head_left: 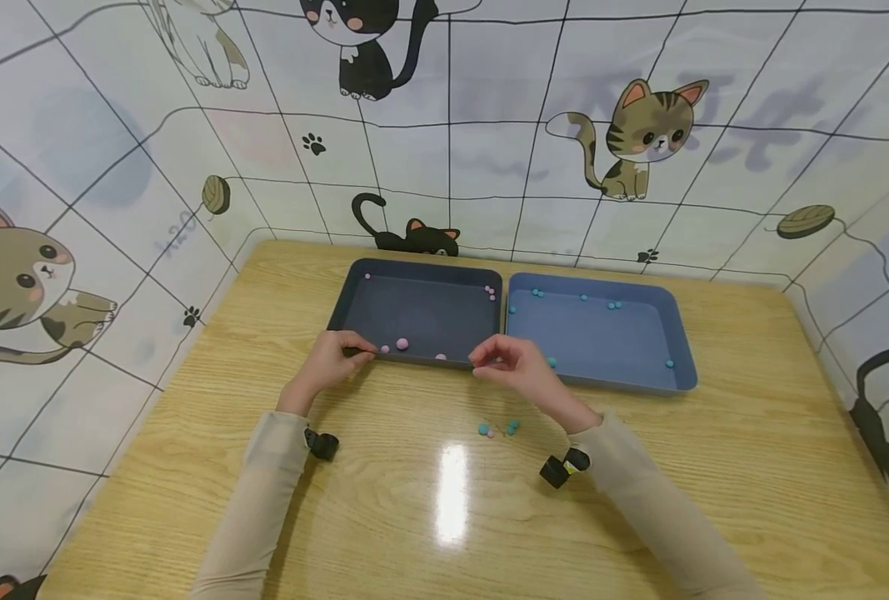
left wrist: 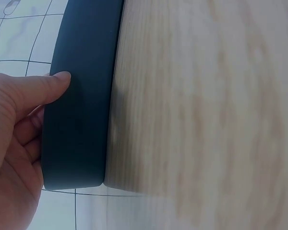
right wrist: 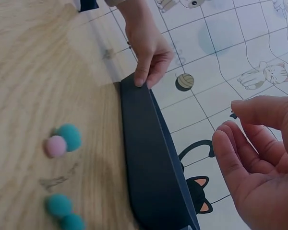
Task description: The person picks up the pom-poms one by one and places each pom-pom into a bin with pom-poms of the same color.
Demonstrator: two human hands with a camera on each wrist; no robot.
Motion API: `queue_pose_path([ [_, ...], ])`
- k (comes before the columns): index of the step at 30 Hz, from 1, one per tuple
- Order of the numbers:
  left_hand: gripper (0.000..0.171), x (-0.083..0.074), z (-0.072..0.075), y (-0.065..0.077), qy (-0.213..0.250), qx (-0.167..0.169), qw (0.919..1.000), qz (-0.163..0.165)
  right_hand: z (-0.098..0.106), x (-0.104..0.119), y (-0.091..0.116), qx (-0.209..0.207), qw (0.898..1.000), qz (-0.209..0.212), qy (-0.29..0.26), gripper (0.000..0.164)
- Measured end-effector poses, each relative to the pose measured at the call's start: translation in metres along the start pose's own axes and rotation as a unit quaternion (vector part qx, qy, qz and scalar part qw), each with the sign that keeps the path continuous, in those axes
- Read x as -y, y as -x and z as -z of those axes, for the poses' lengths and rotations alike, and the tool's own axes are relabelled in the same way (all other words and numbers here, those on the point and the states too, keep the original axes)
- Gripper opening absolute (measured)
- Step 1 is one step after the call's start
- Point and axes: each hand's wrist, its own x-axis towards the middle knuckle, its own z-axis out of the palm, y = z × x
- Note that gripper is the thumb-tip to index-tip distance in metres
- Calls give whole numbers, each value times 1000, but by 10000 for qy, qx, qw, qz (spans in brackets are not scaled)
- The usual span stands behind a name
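My left hand [head_left: 329,364] grips the near rim of a dark tray [head_left: 444,312] by its left corner. In the left wrist view, the thumb lies on the outer wall and the fingers go behind the rim. My right hand [head_left: 517,367] hovers over the same tray's near right corner. Its fingers are loosely bent, and the right wrist view shows a gap between thumb and fingers with nothing in it. Several pink balls [head_left: 402,344] lie inside the dark tray. On the table before the trays are teal balls [right wrist: 59,205] and one pink ball [right wrist: 55,146].
A blue tray [head_left: 594,337] stands against the dark tray's right side, with several teal balls [head_left: 614,306] in it. Thin dark strands [right wrist: 57,182] lie among the balls on the wooden table [head_left: 384,500]. A cat-patterned sheet [head_left: 489,167] rises behind the trays.
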Motion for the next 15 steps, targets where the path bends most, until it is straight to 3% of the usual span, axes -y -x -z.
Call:
queue_pose_path([
  [15, 9, -1, 1, 0, -36, 15, 10000, -10, -6, -20, 36, 388, 9990, -131, 182, 15],
])
